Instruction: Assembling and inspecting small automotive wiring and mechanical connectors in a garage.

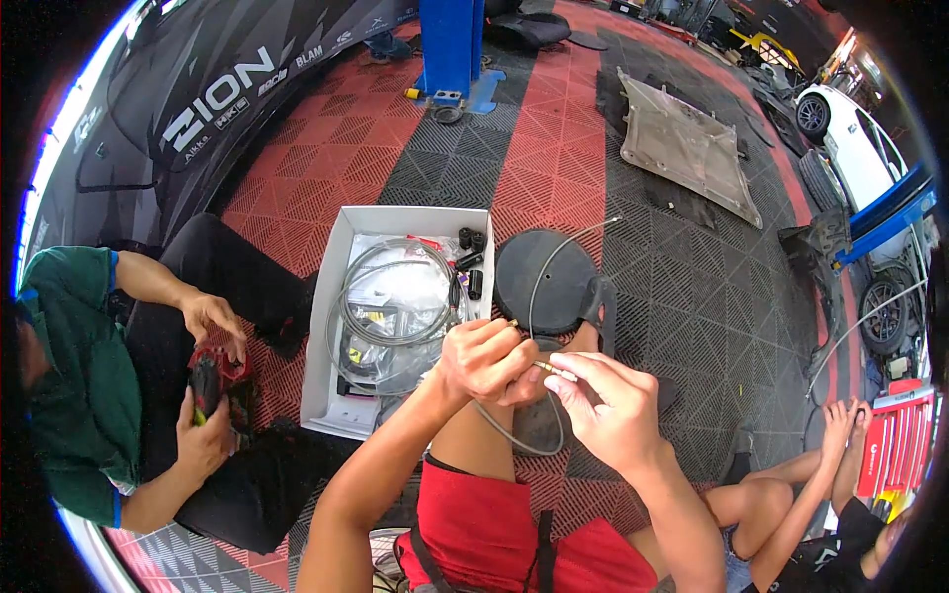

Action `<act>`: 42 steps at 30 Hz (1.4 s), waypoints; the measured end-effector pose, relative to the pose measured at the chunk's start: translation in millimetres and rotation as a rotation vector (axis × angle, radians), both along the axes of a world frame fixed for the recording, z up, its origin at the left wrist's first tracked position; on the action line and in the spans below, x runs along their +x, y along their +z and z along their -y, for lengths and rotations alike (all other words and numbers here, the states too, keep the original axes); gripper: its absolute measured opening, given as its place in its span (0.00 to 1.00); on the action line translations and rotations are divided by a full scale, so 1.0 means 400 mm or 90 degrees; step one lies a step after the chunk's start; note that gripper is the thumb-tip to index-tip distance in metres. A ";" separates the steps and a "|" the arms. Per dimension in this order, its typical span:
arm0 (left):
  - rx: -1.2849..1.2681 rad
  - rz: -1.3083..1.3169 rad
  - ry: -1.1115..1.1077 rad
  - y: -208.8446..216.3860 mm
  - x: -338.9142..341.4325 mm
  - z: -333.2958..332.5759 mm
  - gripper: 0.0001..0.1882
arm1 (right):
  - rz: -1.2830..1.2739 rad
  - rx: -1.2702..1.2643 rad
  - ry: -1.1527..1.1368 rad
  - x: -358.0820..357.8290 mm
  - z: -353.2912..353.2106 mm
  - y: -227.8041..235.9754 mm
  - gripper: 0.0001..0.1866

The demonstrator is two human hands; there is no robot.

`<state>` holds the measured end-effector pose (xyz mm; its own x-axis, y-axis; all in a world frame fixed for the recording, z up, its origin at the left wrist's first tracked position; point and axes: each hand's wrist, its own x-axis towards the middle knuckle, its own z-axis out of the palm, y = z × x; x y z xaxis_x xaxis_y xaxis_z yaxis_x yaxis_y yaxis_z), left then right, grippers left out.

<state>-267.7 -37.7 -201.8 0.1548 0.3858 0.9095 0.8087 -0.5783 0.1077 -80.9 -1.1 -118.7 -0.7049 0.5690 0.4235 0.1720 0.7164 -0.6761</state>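
My left hand [489, 361] is closed in front of me. A small brass-coloured tip shows above its fingers, and most of what it grips is hidden. Close beside it, my right hand [608, 405] pinches a slim brass-and-silver hose fitting [556, 371] between thumb and fingers. The fitting bridges the gap between both hands. A thin grey hose [535, 287] loops around the hands, its far end reaching up to the right over the floor. Left of my hands, a white open box [336, 267] holds a coiled grey hose [346, 301], black cylindrical parts [474, 285] and plastic bags.
A round black stool-like disc [544, 280] lies just beyond my hands. At left, a person in a green shirt [84, 366] handles a dark tool; another sits at lower right by a red case [895, 445]. A blue post [452, 49] and grey panel [682, 148] are farther off.
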 end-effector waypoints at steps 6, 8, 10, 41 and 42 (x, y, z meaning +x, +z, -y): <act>-0.019 -0.001 0.019 0.006 0.008 0.005 0.08 | -0.003 -0.017 -0.004 0.003 -0.004 0.004 0.10; -0.024 0.000 0.027 0.007 0.012 0.005 0.08 | -0.004 -0.033 -0.009 0.005 -0.005 0.010 0.10; -0.018 0.002 0.030 0.008 0.015 0.004 0.09 | -0.003 -0.037 -0.010 0.007 -0.004 0.011 0.10; -0.052 -0.012 0.091 -0.001 -0.019 0.041 0.11 | -0.072 0.086 0.013 -0.051 -0.011 -0.028 0.08; -0.036 -0.014 0.084 -0.015 -0.023 0.041 0.12 | -0.052 0.074 0.004 -0.052 -0.004 -0.019 0.08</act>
